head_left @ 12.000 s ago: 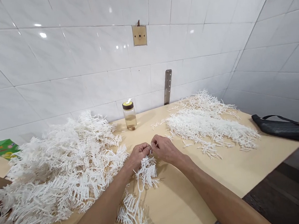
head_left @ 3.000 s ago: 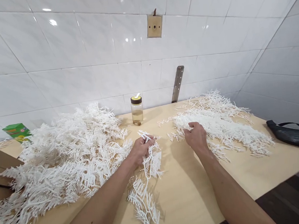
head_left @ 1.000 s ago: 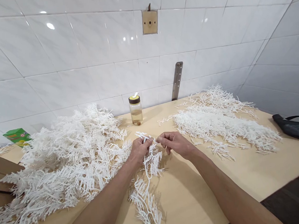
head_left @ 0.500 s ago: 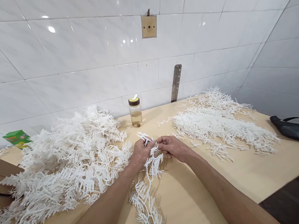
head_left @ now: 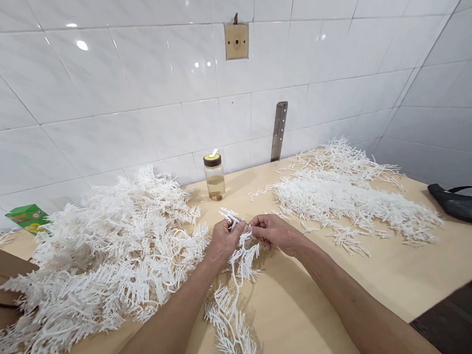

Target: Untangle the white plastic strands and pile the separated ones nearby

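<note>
Trailing from hands (head_left: 224, 240) | white branched strand (head_left: 244, 261) | long axis toward wearer

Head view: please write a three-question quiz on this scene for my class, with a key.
1. True or false: the jar stands upright on the table.
2. Which is farthest right in the picture? A) green box B) black bag C) jar
3. Open question: what does the left hand hold?

Key: 1. True. 2. B. 3. A white sprig.
</note>
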The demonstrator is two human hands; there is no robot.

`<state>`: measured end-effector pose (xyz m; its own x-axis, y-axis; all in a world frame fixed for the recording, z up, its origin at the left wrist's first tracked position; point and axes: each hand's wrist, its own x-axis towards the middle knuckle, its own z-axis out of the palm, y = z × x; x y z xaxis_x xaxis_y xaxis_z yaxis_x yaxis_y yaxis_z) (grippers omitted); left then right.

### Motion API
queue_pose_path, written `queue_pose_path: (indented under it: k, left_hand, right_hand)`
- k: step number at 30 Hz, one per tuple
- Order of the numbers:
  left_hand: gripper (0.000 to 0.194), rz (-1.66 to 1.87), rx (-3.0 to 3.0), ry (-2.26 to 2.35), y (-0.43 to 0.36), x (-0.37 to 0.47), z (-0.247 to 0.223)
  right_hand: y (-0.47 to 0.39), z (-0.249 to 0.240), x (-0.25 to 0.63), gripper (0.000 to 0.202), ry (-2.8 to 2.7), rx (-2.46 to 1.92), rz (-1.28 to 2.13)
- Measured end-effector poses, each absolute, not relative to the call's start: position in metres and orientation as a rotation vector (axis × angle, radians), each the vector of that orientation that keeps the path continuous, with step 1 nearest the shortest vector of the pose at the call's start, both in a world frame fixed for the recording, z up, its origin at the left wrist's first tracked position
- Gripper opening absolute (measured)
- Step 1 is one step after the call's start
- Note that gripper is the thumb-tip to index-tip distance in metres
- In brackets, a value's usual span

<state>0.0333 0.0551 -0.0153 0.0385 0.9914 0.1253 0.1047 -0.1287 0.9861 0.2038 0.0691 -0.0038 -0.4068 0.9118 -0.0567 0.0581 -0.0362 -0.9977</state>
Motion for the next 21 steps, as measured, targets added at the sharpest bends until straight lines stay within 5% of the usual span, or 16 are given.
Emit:
queue_pose_path:
  k: [21]
  left_hand:
    - [0.034, 1.156, 1.403, 1.359, 0.057, 0.033, -0.016]
  right_hand:
    - [0.069, -0.007, 0.203, 0.039, -1.558, -1.078, 1.504]
